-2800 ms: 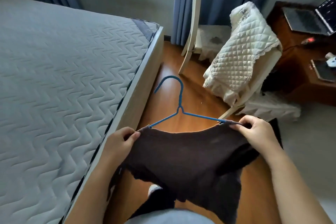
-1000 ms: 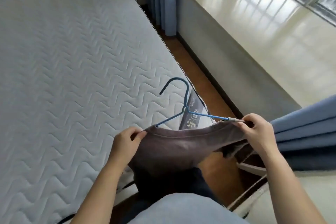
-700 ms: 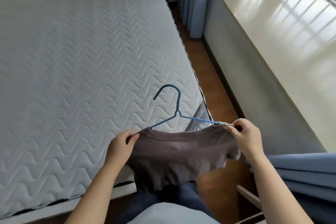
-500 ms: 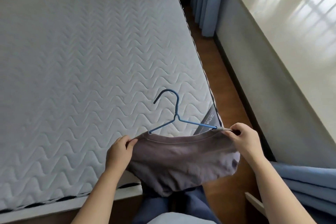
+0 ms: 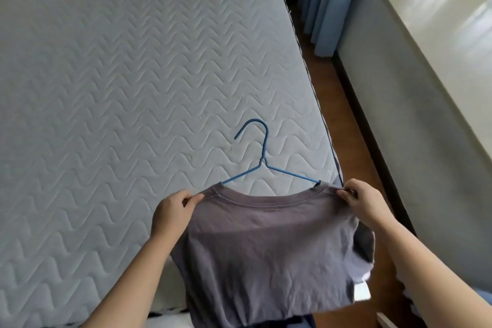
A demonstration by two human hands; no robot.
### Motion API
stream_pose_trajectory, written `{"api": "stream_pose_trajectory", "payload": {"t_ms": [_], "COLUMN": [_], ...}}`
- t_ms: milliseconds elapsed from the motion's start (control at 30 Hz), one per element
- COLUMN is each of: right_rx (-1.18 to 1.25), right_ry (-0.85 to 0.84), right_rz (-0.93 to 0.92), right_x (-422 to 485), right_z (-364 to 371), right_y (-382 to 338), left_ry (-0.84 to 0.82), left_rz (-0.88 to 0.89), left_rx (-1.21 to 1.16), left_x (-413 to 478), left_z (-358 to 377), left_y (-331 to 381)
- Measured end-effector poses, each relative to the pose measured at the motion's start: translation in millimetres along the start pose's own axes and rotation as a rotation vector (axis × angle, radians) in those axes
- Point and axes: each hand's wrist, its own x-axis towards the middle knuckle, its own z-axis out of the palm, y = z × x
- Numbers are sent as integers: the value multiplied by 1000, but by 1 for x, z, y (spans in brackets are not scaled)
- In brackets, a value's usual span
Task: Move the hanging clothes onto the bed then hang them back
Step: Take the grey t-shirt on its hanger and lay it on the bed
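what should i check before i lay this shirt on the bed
1. Left hand pinching the shirt at one shoulder: ok
2. Right hand pinching the other shoulder: ok
3. Hanger in the neck opening, hook over the mattress: ok
4. Mattress ahead of the hook bare: ok
5. Whole shirt above the mattress: not ok, lower part hangs past the bed's corner
6. Hanger ends seated in the shoulders: cannot tell, cloth hides them
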Motion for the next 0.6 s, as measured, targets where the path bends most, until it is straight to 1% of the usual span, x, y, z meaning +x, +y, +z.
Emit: {"api": "stream_pose_trajectory", "payload": {"t_ms": [133,267,333,433,600], "right_rx": [-28,-69,-83,-97,-101], "right_ry": [5,27,55,102,90], "right_rz": [82,112,109,85,40], "right_x": [63,130,166,221,310], "right_z": [2,6,10,20,52], "right_y": [0,-4,-10,-18,-15], "left_ry": [-112,-108,-76,-32,-18], "left_rz": [35,73,73,77,37], "left_rx": [133,296,303,252,216], "left_x": [77,153,187,240,326], "left_z": [17,38,49,72,119], "left_y": [22,39,42,40,30]}}
